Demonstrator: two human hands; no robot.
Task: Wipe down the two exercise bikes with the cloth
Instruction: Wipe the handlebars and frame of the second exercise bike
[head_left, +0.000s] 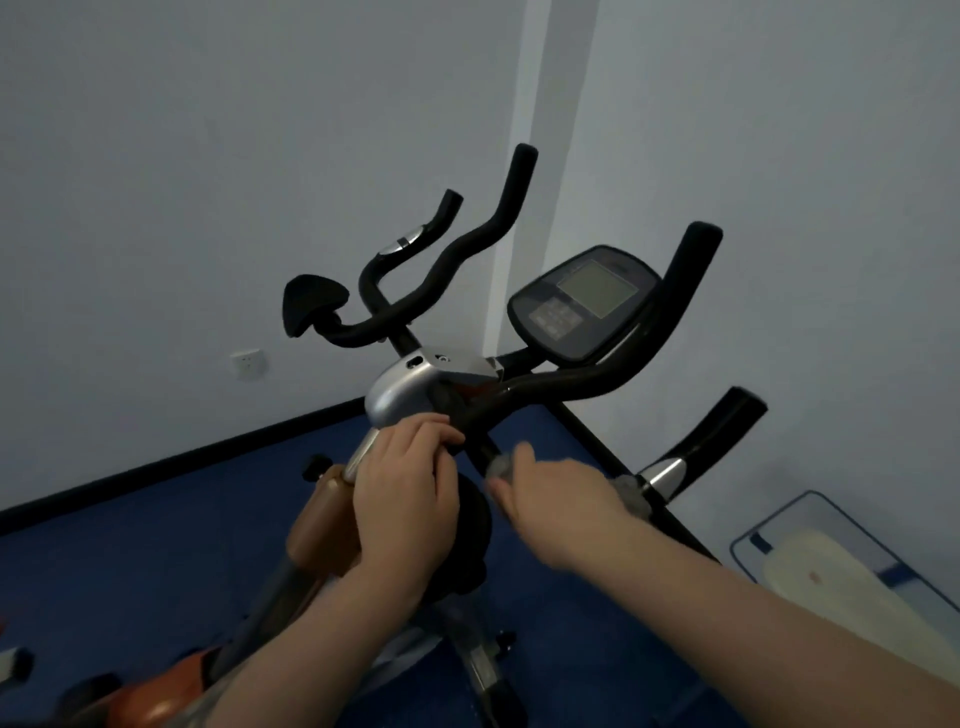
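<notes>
Cloth (501, 464) is bunched in right hand (558, 506), pressed against black handlebar (587, 387); stem is gripped by left hand (405, 493).

blue floor (130, 561) | exercise bike (467, 670) stands on it | framed panel (810, 519) at wall

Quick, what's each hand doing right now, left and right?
Left hand: grips the bike's handlebar stem.
Right hand: holds the grey cloth against the handlebar.
</notes>
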